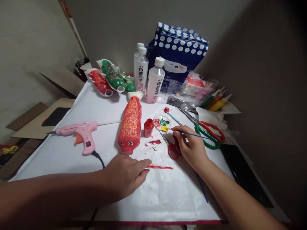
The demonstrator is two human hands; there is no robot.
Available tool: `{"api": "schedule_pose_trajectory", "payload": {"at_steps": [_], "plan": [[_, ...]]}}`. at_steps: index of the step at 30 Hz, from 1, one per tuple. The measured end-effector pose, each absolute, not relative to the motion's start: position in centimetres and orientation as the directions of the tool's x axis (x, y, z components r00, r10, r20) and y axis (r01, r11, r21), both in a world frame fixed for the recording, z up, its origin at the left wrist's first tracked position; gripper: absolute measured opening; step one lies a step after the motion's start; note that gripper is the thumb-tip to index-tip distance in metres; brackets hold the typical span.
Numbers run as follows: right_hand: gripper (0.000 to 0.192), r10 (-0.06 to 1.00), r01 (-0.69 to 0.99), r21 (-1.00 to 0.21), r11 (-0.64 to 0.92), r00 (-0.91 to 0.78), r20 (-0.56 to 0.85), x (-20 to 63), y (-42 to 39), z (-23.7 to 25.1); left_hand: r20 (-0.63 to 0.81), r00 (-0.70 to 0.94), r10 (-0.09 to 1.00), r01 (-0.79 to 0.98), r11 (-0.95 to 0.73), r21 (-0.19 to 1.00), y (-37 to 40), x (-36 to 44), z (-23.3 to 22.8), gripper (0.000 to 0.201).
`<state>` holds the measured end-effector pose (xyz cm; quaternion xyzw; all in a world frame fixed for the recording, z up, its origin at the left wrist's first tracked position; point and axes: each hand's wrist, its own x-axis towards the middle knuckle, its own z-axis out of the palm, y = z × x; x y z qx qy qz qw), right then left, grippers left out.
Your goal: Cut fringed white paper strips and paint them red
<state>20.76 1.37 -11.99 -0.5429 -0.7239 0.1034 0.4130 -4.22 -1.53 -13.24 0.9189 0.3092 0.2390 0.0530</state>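
Note:
My right hand [190, 145] pinches a paintbrush [195, 134] with a blue handle. The brush tip meets the yellow paint in a small flower-shaped palette [157, 127], which also holds red, green and black paint. Between the thumb and fingers of my left hand [129, 174] is a thin strip [160, 167], painted red with a little yellow near my fingers. Just beyond that hand lies a red and orange fish-shaped bottle craft [130, 124] with stuck-on eyes. An uncapped red paint jar [148, 128] stands beside the fish.
A pink glue gun [81, 132] lies at left. Red-handled scissors [174, 150] and larger red-and-green-handled scissors [208, 134] lie near my right hand. Bottles [155, 81], a blue bag [179, 51] and smaller fish crafts [112, 75] stand behind. A black tablet-like slab [244, 174] lies right.

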Motion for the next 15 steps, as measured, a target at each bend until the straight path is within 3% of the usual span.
{"api": "schedule_pose_trajectory", "payload": {"at_steps": [5,8,11,15], "plan": [[0.012,0.842,0.65,-0.622,0.437,-0.052,0.537,20.1,-0.8,-9.9,0.361,0.69,0.627,0.562,-0.779,0.278,-1.7,-4.1,-13.2,0.018],[0.018,0.819,0.477,-0.669,0.57,-0.266,0.509,19.8,-2.9,-8.4,0.338,0.674,0.657,0.595,-0.754,0.278,-1.8,-4.1,-13.2,0.017],[0.021,0.772,0.424,-0.666,0.613,-0.502,0.391,19.6,-4.5,-7.7,0.316,0.67,0.672,0.611,-0.741,0.279,-1.9,-4.0,-13.1,0.017],[0.021,0.732,0.404,-0.648,0.646,-0.568,0.376,19.2,-5.2,-8.0,0.3,0.676,0.673,0.624,-0.739,0.252,-1.7,-3.9,-13.1,0.015]]}}
